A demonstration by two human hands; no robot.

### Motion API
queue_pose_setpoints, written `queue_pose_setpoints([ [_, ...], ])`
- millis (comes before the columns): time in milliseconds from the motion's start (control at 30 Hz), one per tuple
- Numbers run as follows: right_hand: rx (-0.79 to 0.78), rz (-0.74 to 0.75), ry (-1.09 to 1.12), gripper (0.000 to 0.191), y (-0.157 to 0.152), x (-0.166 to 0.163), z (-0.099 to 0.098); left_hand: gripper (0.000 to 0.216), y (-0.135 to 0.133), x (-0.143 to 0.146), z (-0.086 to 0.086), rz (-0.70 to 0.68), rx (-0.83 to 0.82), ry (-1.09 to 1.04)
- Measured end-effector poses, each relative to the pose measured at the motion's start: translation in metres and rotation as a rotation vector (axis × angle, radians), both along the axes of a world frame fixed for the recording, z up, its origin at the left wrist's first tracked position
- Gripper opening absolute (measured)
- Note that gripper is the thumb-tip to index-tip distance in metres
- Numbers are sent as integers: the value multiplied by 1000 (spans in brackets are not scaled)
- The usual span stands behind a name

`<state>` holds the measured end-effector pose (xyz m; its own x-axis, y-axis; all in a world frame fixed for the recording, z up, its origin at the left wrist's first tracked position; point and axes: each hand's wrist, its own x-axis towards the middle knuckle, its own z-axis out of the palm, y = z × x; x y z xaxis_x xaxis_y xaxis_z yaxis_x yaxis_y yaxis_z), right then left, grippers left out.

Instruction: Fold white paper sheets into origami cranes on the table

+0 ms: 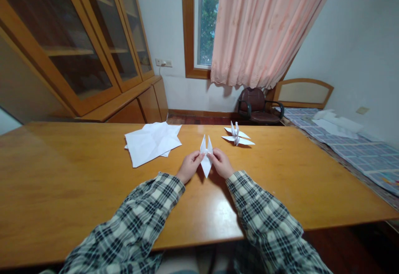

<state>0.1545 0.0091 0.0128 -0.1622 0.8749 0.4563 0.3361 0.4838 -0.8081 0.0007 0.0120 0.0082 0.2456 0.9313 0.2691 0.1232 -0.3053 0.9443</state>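
A piece of folded white origami paper (206, 167) is held up over the middle of the table, two narrow points up and one broad point down. My left hand (189, 166) pinches its left edge, thumb on the front face. On the opposite edge my right hand (222, 162) grips it the same way. The fingers behind the paper are hidden. To the right, folded paper cranes (237, 136) with spread wings sit close together. Left of my hands lies a loose stack of creased white paper sheets (152, 143).
All of this is on a glossy wooden table (77, 191). Beyond it stand a glass-door cabinet (93, 50) at left, a brown armchair (257, 103) and a bed (343, 141) at right. A pink curtain (264, 29) partly covers the window.
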Motion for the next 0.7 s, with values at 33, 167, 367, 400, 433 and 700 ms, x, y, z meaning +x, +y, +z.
queue_pose_setpoints([
  [33,-20,1,24,33,1,0,-1,35,-1,0,1,-8,-7,-4],
  [167,-58,-23,100,37,3,1,-4,33,-3,1,2,-39,-16,-10],
  [367,-34,-62,10,39,2,2,-1,34,-1,-1,0,56,46,60],
  [400,-24,-73,-7,39,2,1,-1,34,-1,-1,0,65,54,66],
  [433,-11,-86,-24,39,1,1,-1,34,-1,-1,0,69,57,65],
  [700,47,-194,-63,37,2,3,-1,32,-2,2,-2,-74,-113,-42],
])
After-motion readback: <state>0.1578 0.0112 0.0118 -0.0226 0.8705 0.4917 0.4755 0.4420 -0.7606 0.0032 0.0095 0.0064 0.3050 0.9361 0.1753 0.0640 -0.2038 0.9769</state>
